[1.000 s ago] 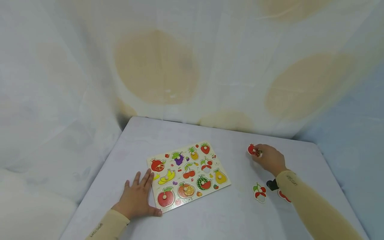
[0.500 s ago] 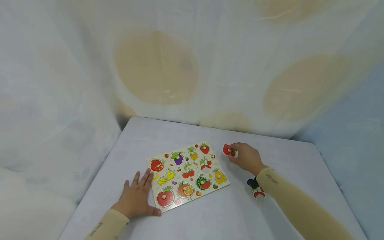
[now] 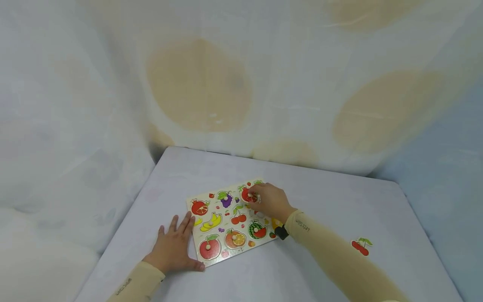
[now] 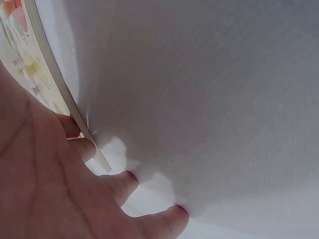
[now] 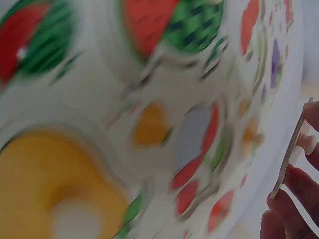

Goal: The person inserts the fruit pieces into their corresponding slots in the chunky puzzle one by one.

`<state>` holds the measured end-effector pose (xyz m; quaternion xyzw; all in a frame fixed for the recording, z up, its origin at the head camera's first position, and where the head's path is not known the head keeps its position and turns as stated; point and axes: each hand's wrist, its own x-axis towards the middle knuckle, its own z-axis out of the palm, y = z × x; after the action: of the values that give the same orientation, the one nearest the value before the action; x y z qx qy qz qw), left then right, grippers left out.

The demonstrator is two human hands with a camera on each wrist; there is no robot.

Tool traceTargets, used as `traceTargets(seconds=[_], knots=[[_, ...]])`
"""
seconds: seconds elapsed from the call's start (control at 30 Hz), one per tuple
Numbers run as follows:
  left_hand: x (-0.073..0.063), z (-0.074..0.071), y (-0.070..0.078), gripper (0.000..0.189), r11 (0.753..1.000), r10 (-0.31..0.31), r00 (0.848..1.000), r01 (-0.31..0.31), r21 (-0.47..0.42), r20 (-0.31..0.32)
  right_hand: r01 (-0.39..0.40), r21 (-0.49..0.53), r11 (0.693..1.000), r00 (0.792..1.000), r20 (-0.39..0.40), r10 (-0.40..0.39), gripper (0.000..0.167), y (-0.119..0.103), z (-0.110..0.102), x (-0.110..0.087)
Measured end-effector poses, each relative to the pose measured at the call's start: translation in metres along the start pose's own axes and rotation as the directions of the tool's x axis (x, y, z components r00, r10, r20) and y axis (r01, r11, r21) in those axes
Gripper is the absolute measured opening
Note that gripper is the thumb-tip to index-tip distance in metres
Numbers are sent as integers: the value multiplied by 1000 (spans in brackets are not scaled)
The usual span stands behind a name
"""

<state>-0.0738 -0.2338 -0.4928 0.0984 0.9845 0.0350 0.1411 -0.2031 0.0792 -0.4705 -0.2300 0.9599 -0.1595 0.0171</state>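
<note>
A wooden fruit puzzle board lies on the table, its fruit pieces carrying small knobs. My left hand rests spread at the board's left edge; in the left wrist view, some of its fingers touch the board's edge and others press on the cloth. Over the board's upper right part, my right hand pinches a pomegranate puzzle piece. The right wrist view shows that piece edge-on, apart from the board's surface. My right hand hides part of the board, including most of the strawberry.
A cherry puzzle piece lies loose on the table to the right of the board. White cloth covers the table. Spotted fabric walls stand behind and at both sides.
My right hand has carried the pomegranate piece leftward from the table's right side to over the board. The loose lychee piece is now hidden by my right sleeve. My left hand stays put.
</note>
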Motion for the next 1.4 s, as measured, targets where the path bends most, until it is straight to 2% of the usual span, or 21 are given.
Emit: traceTargets(seconds=[0.3,0.6,0.73,1.07,1.23,1.4], knots=[[-1,-6,8,146,1000,16,1000,-15,14,-5,120,20,993,992,32,-120,40,-45,11,22],[-4,-9,10,145,999,39,999,-38,23,-13,152,-27,988,983,112,-148,40,-86,27,38],[-7,-11,12,145,998,49,999,-48,28,-21,179,-40,983,977,122,-173,40,-99,34,43],[-12,-8,13,145,997,62,997,-60,49,-48,239,-110,965,961,170,-218,39,-113,44,47],[-14,-9,14,146,997,59,997,-56,52,-41,272,-123,954,953,174,-250,38,-115,47,47],[-15,-12,14,145,997,58,998,-56,50,-38,269,-117,956,955,160,-249,39,-116,51,47]])
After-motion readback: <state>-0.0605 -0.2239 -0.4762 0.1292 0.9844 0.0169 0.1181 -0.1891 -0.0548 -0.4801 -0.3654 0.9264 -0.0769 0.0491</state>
